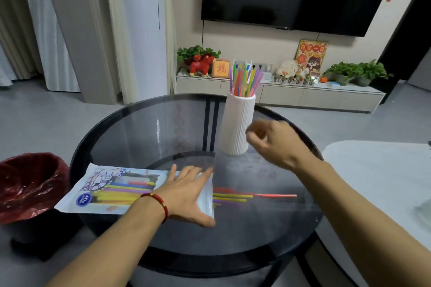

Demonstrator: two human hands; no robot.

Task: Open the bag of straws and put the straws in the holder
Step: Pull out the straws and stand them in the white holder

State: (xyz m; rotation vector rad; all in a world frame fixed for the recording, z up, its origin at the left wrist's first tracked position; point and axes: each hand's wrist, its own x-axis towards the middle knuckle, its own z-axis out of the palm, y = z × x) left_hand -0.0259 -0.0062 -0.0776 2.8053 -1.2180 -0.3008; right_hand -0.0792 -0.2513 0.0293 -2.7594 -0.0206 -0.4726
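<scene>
A white printed straw bag point(109, 190) lies flat on the round glass table point(163, 128), its open mouth facing right. My left hand point(186, 193) rests flat on the bag near the mouth, fingers spread. Several coloured straws point(235, 197) stick out of the mouth onto the glass, and a red one point(277, 195) reaches furthest right. A white ribbed holder point(236, 123) stands upright at the back of the table, with several coloured straws point(243, 79) in it. My right hand point(272, 142) hovers just right of the holder, blurred, fingers curled and nothing visible in them.
A bin with a red liner point(30, 184) stands on the floor left of the table. A pale sofa or cushion point(382, 182) lies at the right. Behind are a low TV cabinet point(279, 93) with ornaments and plants, and a wall-mounted TV.
</scene>
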